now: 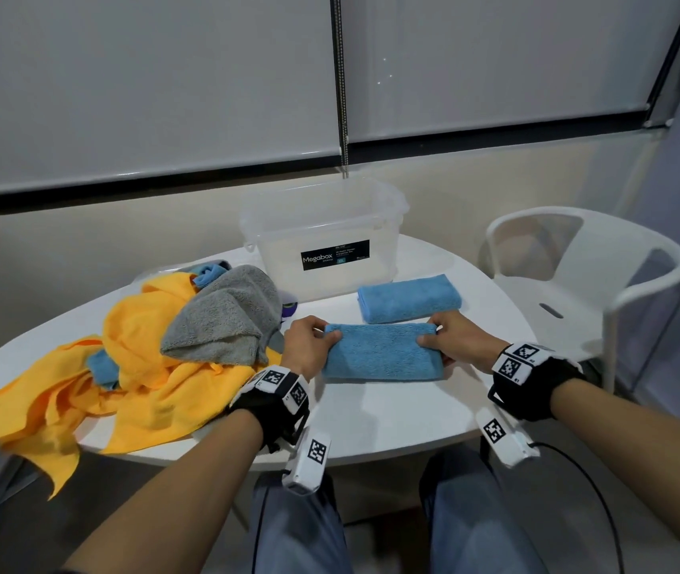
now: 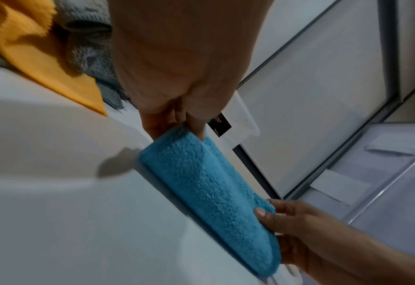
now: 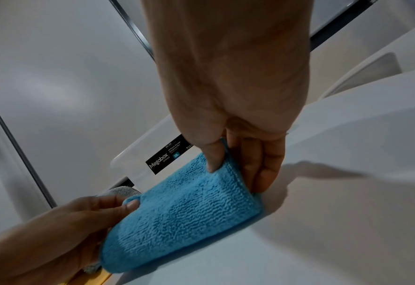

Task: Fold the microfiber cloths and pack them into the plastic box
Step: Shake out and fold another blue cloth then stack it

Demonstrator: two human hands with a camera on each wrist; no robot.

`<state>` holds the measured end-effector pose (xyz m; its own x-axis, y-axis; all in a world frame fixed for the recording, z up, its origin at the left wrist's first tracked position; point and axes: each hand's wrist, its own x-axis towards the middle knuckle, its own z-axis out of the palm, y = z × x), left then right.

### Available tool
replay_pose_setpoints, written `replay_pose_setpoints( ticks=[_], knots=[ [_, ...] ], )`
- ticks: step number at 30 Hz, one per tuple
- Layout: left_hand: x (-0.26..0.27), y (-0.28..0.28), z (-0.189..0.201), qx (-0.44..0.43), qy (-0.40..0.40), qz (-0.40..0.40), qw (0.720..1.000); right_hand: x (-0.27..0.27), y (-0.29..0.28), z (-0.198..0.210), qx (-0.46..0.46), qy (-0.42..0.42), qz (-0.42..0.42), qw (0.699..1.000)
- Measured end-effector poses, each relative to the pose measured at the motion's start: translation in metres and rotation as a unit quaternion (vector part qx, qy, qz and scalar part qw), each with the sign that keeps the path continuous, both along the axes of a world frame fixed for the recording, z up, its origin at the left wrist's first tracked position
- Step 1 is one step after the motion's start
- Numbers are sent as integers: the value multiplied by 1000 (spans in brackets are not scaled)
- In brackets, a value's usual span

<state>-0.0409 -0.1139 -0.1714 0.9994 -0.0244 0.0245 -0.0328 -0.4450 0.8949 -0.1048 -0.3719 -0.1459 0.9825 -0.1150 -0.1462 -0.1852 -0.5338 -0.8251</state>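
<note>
Pale roller blinds (image 1: 143,84) with dark bottom rails fill the background, a bead chain (image 1: 341,76) hanging between them, and a cream wall band is seen below. A rounded white table (image 1: 392,412) occupies the middle of the head view, and a white plastic chair (image 1: 586,283) is placed at about 3 o'clock from it. At 12 o'clock on the table a clear plastic box (image 1: 323,238) with a black "Megabox" label stands open at the top; whether anything lies inside cannot be told. Just in front of the box, toward 1 o'clock, a folded blue cloth (image 1: 409,298) is laid flat on the table. A loose heap is spread from 9 to 11 o'clock: yellow cloths (image 1: 81,391) spilling over the table edge, a grey cloth (image 1: 226,321) draped on top, and bits of more blue cloth (image 1: 102,368) showing through. Near the table's centre a second blue cloth (image 1: 381,352), folded into a long band, is held at both short ends, close to the first one. The left hand (image 1: 309,345) is curled round its left end, the thumb on top and the fingers beneath, as is confirmed in the left wrist view. The right hand (image 1: 454,337) pinches the right end, the thumb pressed on the upper face and the fingers (image 3: 262,164) tucked under the edge. Black wrist straps carrying white marker blocks are worn on both forearms, and blue-grey trousers are visible under the table's near edge.
</note>
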Motion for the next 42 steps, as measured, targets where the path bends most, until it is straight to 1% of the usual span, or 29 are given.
replay_pose_setpoints(
  ticks=[3, 7, 10, 14, 16, 19, 22, 25, 26, 28, 30, 32, 34, 36, 38, 42],
  knots=[
    [4, -9, 2, 38, -24, 6, 999, 3, 2, -2, -15, 7, -20, 1000],
    [9, -16, 0, 89, -24, 11, 996, 9, 4, -6, -58, 14, -48, 997],
    [11, -19, -6, 144, -26, 3, 989, 12, 7, -10, -90, 21, -71, 993],
    [9, -21, -8, 175, -23, 6, 984, 15, 10, -16, -83, 24, -99, 991],
    [9, -23, -8, 190, -13, 14, 982, 16, 12, -16, -91, 32, -101, 990],
    [10, -24, -8, 235, 25, 20, 971, 18, 14, -17, -129, 56, -88, 986],
    [17, -22, -12, 260, 71, -8, 963, 19, 13, -19, -132, 77, -82, 985],
    [18, -19, -7, 227, 119, -47, 965, 19, 11, -17, -145, 75, -68, 984],
    [18, -18, -4, 201, 132, -54, 969, 19, 10, -15, -145, 70, -63, 985],
    [20, -17, 1, 122, 142, -60, 980, 21, 6, -9, -128, 57, -60, 988],
    [21, -17, 10, 24, 141, -62, 988, 27, -2, 0, -67, 35, -77, 994],
    [22, -21, 23, -65, 134, -62, 987, 34, -14, 14, 32, 7, -104, 994],
    [27, -28, 36, -115, 112, -63, 985, 41, -26, 31, 109, -28, -122, 986],
    [37, -39, 48, -134, 84, -63, 985, 53, -39, 43, 125, -46, -107, 985],
    [50, -51, 53, -131, 64, -49, 988, 68, -52, 48, 95, -49, -99, 989],
    [75, -72, 49, -107, 34, 6, 994, 98, -71, 44, 13, -73, -132, 989]
  ],
)
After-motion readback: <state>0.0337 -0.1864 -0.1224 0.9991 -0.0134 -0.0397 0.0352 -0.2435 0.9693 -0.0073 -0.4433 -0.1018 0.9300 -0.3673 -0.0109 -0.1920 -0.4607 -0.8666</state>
